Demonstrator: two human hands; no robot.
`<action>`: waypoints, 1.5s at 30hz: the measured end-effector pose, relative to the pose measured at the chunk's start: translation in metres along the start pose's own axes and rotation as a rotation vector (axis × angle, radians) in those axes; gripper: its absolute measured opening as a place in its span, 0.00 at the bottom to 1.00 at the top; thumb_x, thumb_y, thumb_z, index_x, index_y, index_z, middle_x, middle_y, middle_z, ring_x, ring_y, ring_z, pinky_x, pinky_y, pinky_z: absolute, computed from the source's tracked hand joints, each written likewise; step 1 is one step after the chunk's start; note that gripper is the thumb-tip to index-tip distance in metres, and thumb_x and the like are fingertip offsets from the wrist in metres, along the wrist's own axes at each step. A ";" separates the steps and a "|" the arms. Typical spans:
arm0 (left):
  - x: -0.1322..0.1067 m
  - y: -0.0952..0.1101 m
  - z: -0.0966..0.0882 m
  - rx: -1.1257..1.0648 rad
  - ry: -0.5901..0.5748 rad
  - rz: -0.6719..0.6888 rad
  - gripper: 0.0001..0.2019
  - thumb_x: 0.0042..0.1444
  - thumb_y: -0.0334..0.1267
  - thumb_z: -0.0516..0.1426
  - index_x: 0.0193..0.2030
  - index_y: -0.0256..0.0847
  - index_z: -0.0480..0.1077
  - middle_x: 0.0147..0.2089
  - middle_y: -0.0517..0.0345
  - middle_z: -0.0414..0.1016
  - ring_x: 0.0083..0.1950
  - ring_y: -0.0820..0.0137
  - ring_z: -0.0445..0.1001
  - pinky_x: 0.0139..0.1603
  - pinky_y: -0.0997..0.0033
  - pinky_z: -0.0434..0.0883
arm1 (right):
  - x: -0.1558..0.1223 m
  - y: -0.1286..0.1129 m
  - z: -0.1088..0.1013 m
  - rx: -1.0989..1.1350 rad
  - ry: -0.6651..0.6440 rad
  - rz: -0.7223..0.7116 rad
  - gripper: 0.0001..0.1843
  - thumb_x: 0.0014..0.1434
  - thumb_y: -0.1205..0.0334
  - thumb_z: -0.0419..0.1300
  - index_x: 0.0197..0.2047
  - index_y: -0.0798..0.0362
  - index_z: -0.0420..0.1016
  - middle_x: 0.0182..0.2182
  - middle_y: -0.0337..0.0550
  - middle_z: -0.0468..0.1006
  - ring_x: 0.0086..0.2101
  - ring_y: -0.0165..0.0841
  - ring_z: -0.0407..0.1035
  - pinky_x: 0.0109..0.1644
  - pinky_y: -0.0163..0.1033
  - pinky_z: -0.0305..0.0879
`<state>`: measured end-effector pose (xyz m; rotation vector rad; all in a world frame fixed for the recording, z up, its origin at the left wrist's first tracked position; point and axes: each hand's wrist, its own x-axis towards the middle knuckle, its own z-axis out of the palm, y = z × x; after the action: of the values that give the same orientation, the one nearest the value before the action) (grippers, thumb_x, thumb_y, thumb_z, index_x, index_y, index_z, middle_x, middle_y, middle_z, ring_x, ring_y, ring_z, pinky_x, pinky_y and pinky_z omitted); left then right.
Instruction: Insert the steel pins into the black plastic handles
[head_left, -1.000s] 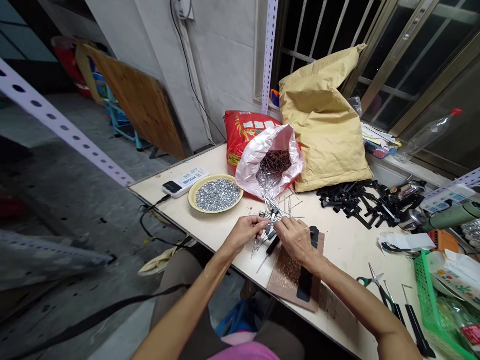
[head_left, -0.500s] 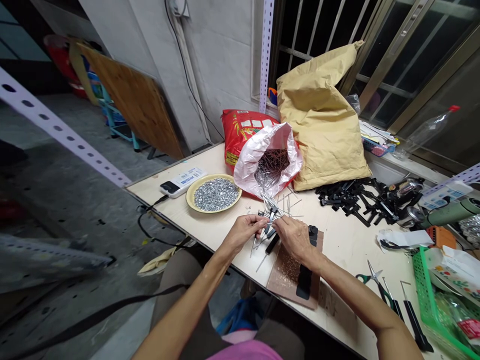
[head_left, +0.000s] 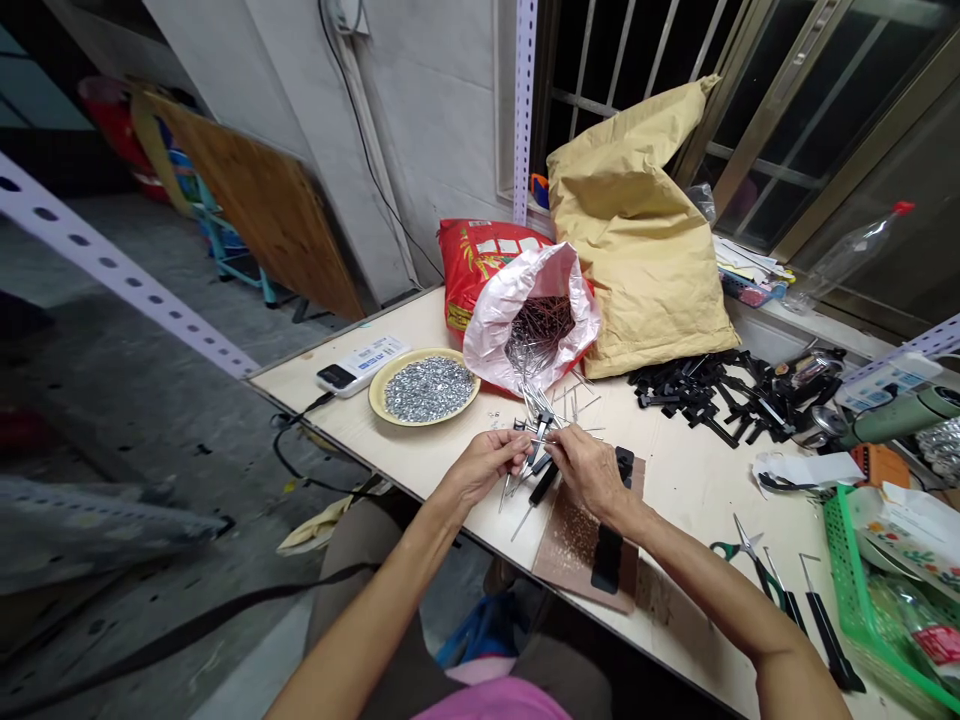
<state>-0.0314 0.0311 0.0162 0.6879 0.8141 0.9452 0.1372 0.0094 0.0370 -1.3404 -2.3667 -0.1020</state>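
Two hands met over the tabletop, pinching a thin metal rod between them.
The left hand had its thumb and fingers closed on one end of the rod, and the right hand pinched the other, so the rod lay roughly along the line from 9 to 3 o'clock. Just beneath them was a black-handled tool. From the hands, a red bag stood at 12 o'clock, its mouth spilling loose rods; a yellow plate of small metal bits sat at 10, a heap of black parts between 2 and 3, scissors at 4, and a brown board at 5, partly under the right wrist.
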 end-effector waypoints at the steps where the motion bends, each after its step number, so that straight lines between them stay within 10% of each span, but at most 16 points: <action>1: 0.000 0.001 0.000 -0.035 -0.009 -0.020 0.22 0.25 0.44 0.72 0.26 0.32 0.75 0.21 0.61 0.70 0.19 0.83 0.59 0.19 0.81 0.58 | 0.000 0.000 -0.001 0.018 0.005 0.002 0.07 0.65 0.64 0.53 0.39 0.52 0.71 0.32 0.41 0.74 0.31 0.28 0.69 0.33 0.31 0.60; 25: -0.004 -0.001 -0.002 0.243 0.060 0.116 0.22 0.31 0.50 0.68 0.28 0.33 0.75 0.22 0.61 0.70 0.20 0.78 0.62 0.21 0.76 0.62 | 0.002 0.001 -0.007 -0.330 -0.007 -0.275 0.11 0.66 0.67 0.50 0.36 0.53 0.72 0.27 0.42 0.72 0.30 0.33 0.63 0.33 0.38 0.51; 45: -0.005 -0.001 0.000 0.369 0.096 0.224 0.19 0.38 0.51 0.65 0.28 0.34 0.76 0.19 0.63 0.67 0.19 0.77 0.61 0.20 0.75 0.62 | 0.003 0.004 0.004 -0.164 -0.045 -0.113 0.07 0.64 0.61 0.54 0.38 0.52 0.72 0.30 0.40 0.74 0.31 0.30 0.66 0.33 0.34 0.54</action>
<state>-0.0325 0.0262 0.0173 1.0764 1.0251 1.0457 0.1379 0.0154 0.0344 -1.2918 -2.5180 -0.3085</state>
